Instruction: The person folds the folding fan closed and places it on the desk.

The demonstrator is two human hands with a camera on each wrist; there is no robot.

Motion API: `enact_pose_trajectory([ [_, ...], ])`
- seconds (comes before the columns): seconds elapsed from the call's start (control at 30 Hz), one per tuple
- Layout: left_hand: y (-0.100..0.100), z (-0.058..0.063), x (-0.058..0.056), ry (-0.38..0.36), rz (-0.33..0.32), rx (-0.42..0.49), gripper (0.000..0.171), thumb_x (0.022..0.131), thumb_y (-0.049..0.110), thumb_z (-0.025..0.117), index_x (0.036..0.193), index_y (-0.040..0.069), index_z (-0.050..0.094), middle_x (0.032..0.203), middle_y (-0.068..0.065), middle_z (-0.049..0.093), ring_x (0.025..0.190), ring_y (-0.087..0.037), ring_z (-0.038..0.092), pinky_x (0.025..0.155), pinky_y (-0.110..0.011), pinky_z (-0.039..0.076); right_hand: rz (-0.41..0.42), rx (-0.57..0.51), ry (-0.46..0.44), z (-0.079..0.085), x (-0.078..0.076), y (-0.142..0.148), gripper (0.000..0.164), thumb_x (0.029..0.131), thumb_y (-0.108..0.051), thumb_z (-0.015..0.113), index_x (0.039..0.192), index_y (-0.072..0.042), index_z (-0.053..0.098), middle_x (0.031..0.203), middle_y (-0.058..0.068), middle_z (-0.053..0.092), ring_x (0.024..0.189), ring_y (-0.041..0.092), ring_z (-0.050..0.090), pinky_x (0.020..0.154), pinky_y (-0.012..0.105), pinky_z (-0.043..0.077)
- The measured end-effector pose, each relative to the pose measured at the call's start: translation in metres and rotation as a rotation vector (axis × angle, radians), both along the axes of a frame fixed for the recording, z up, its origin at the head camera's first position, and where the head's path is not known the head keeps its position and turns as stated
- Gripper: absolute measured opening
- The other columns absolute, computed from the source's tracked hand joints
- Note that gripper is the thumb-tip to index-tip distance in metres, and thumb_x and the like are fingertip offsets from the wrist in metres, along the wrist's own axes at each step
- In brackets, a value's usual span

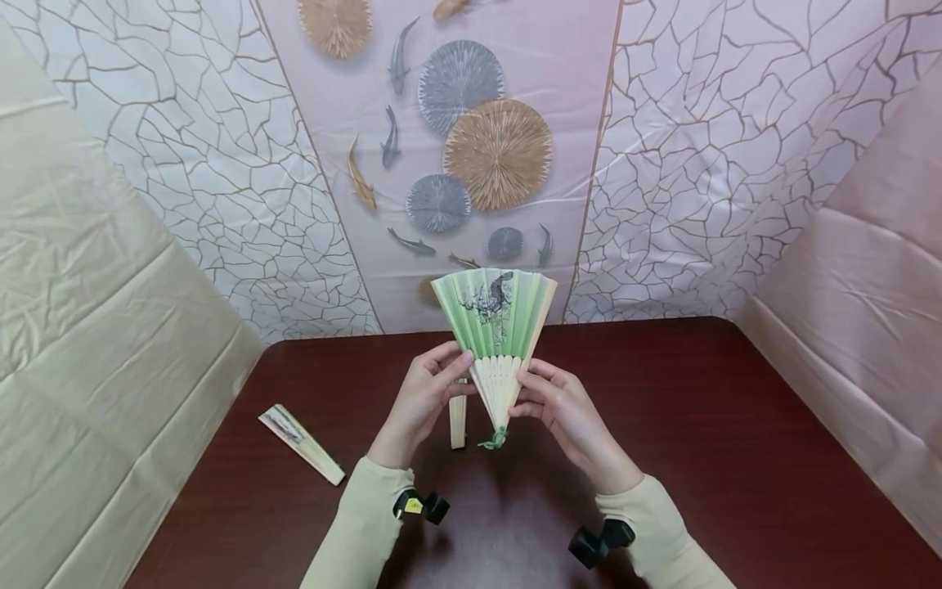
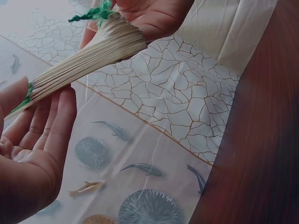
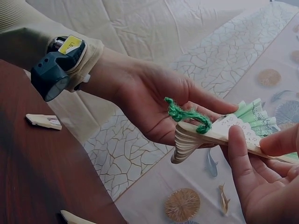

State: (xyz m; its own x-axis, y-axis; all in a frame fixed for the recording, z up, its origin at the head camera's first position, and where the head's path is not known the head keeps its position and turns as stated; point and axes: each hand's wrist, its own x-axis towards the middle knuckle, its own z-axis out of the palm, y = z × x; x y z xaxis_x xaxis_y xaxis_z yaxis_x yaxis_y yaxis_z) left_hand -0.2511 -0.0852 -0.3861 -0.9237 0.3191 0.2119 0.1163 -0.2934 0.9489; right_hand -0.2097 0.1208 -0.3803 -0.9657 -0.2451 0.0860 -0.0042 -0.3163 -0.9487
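Observation:
A green folding fan (image 1: 495, 315) with a dark printed drawing stands partly spread above the table. Pale ribs show below its leaf, and a green cord tassel (image 3: 187, 116) hangs at the pivot end. The left hand (image 1: 427, 401) pinches the fan's left edge between thumb and fingers. On the opposite edge, the right hand (image 1: 570, 413) holds the outer rib the same way. In the left wrist view the stacked ribs (image 2: 88, 56) are seen from the side, between the two hands.
A closed folding fan (image 1: 302, 442) lies at the table's left. Another closed fan (image 1: 458, 421) lies behind the left hand, partly hidden. The dark red-brown table (image 1: 736, 458) ends at a patterned cloth backdrop (image 1: 706, 164), with pale cloth on both sides.

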Motion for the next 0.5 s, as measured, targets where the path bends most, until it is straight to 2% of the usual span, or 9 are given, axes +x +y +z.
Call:
enact_pose_trajectory([
  [0.3, -0.004, -0.0017, 0.0013, -0.003, -0.021, -0.032, 0.037, 0.101, 0.008, 0.059, 0.133, -0.011, 0.056, 0.108, -0.008, 0.072, 0.091, -0.016, 0.069, 0.078, -0.033, 0.061, 0.038, -0.013, -0.019, -0.0018, 0.0024, -0.0015, 0.034, 0.103, -0.009, 0.052, 0.13, 0.012, 0.052, 0.1, 0.005, 0.07, 0.082, 0.015, 0.068, 0.073, 0.027, 0.06],
  [0.5, -0.0066, -0.0004, 0.0, 0.014, -0.041, -0.033, 0.038, 0.101, 0.008, 0.06, 0.134, -0.011, 0.055, 0.108, -0.008, 0.072, 0.091, -0.016, 0.07, 0.076, -0.033, 0.061, 0.033, -0.018, -0.016, -0.0022, 0.0032, -0.0032, 0.033, 0.103, -0.009, 0.052, 0.129, 0.011, 0.053, 0.099, 0.005, 0.07, 0.082, 0.015, 0.069, 0.073, 0.028, 0.06],
])
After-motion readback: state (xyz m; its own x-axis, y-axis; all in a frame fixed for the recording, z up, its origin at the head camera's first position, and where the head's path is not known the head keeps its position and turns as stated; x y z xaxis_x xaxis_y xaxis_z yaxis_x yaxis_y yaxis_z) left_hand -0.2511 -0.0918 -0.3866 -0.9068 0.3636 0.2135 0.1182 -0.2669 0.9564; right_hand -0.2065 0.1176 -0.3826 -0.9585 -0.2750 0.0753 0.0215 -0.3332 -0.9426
